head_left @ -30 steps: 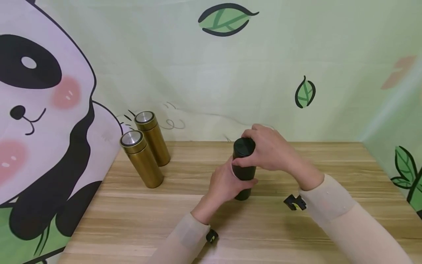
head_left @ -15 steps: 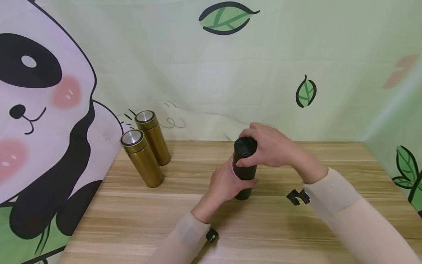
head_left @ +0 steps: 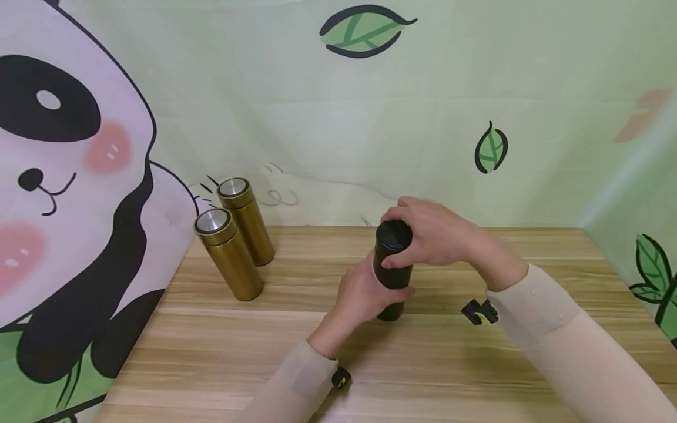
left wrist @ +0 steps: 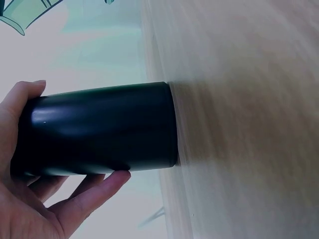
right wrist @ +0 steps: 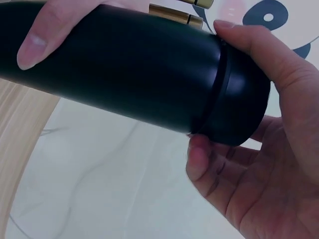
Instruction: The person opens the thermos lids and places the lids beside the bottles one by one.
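A black thermos bottle (head_left: 392, 276) stands upright on the wooden table, its base on or very near the surface in the left wrist view. My left hand (head_left: 362, 291) wraps round the middle of its body, thumb across the near side. Up at the top, my right hand (head_left: 436, 232) grips the black lid (right wrist: 244, 94), thumb on one side and fingers on the other. A thin groove separates lid and body in the right wrist view, so the lid sits on the bottle. The right palm lies off the lid's top.
Two gold thermos bottles with silver-topped lids, a nearer one (head_left: 230, 258) and a farther one (head_left: 247, 223), stand close together on the left of the table (head_left: 211, 352). A green printed backdrop (head_left: 338, 135) with a panda rises behind the table's far edge.
The right hand and wrist have turned slightly at the lid, with the forearm shifting a little up and to the right. The left hand and the bottle stay nearly still.
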A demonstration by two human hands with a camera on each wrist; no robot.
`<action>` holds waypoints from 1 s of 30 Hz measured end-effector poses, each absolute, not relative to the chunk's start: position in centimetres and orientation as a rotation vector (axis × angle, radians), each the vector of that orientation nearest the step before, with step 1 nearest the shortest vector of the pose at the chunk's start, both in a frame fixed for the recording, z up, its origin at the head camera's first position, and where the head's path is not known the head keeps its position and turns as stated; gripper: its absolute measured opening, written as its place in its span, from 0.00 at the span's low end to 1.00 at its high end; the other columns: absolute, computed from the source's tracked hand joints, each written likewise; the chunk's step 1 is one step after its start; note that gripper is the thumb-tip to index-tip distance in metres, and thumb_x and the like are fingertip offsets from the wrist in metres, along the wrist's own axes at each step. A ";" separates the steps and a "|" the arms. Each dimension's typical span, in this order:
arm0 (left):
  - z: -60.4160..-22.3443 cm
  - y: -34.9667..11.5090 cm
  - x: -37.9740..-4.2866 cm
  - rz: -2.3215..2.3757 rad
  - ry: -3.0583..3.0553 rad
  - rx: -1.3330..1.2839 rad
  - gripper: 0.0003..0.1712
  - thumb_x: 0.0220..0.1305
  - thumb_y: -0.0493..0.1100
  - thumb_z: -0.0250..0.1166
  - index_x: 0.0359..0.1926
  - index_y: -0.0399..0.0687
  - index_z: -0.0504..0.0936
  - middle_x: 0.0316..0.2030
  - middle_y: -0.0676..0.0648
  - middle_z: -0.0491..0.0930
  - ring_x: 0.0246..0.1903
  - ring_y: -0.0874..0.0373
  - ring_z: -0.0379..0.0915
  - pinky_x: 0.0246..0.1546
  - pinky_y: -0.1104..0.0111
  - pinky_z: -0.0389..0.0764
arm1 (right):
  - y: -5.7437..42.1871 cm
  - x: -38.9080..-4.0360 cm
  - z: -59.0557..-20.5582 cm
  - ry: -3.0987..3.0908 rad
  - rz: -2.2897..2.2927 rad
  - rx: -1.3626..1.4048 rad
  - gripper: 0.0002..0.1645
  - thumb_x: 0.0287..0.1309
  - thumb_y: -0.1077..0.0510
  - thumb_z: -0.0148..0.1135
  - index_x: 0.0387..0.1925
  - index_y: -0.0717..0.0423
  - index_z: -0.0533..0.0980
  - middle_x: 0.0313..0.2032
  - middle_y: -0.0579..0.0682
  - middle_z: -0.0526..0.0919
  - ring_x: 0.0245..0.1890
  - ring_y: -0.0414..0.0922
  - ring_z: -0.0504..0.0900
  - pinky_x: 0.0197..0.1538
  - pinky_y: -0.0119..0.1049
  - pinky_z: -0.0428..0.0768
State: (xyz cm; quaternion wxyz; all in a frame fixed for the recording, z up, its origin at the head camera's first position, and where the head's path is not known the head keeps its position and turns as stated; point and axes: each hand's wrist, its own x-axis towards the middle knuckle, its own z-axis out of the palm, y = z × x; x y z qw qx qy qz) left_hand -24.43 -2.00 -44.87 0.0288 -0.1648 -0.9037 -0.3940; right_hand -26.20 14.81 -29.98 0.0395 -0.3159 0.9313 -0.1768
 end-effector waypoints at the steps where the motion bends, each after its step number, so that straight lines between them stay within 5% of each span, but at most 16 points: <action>1: -44.9 -2.0 -24.4 -1.215 -2.788 -0.507 0.49 0.52 0.63 0.78 0.71 0.57 0.68 0.51 0.49 0.86 0.45 0.53 0.83 0.44 0.60 0.81 | 14.7 -26.1 -29.9 2.859 -0.531 -0.962 0.36 0.50 0.41 0.79 0.57 0.55 0.80 0.44 0.51 0.79 0.41 0.48 0.81 0.44 0.42 0.83; 21: -44.8 -2.0 -24.3 -1.261 -2.796 -0.456 0.47 0.51 0.63 0.78 0.69 0.61 0.70 0.52 0.51 0.85 0.48 0.53 0.83 0.47 0.59 0.81 | 12.4 -24.9 -28.0 2.957 -0.079 -0.757 0.45 0.47 0.24 0.74 0.43 0.61 0.77 0.32 0.51 0.81 0.31 0.48 0.79 0.35 0.39 0.77; 30: -44.8 -1.9 -24.3 -1.283 -2.801 -0.461 0.47 0.51 0.63 0.78 0.69 0.61 0.70 0.53 0.52 0.85 0.50 0.53 0.83 0.48 0.59 0.81 | 11.8 -24.8 -27.4 2.941 -0.021 -0.718 0.34 0.50 0.29 0.75 0.34 0.57 0.79 0.28 0.49 0.81 0.27 0.47 0.80 0.29 0.37 0.76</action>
